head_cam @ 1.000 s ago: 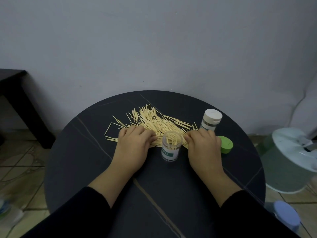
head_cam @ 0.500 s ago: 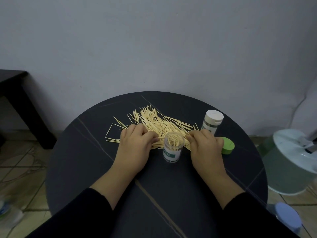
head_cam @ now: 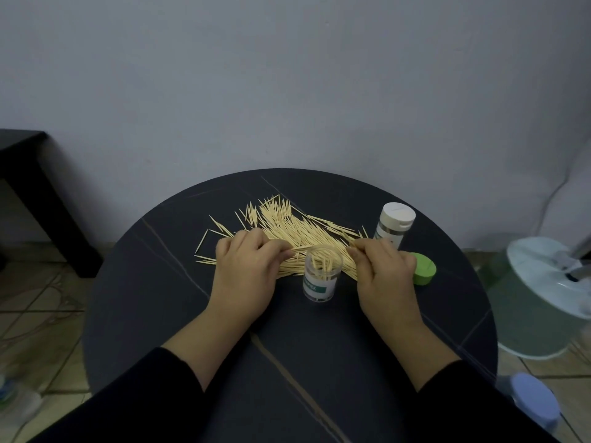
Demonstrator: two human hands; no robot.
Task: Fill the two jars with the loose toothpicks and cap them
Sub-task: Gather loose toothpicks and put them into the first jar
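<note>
My left hand point(head_cam: 243, 276) rests low on the table point(head_cam: 319, 362) with its fingers curled. Thumb and fingertips pinch a few toothpicks point(head_cam: 297, 228), and the ends of these poke out to the right of my fingertips. They point at the rim of the open jar point(head_cam: 321, 273). That jar stands upright between my two hands, just right of my left fingertips and just left of my right ones. It is clear, with a green label facing me and a small number of toothpicks leaning inside. My right hand point(head_cam: 383, 276) is curled too, its fingertips drawn together on toothpicks at the near edge of the pile. I cannot tell how many they hold. The rest of the pile lies beyond the fingers of both hands and fans away to the far left. The capped jar point(head_cam: 395, 227) stands upright just past my right knuckles, its foot hidden behind them. The green cap point(head_cam: 423, 268) lies flat on the table just to the right of my right hand, partly hidden by it.
</note>
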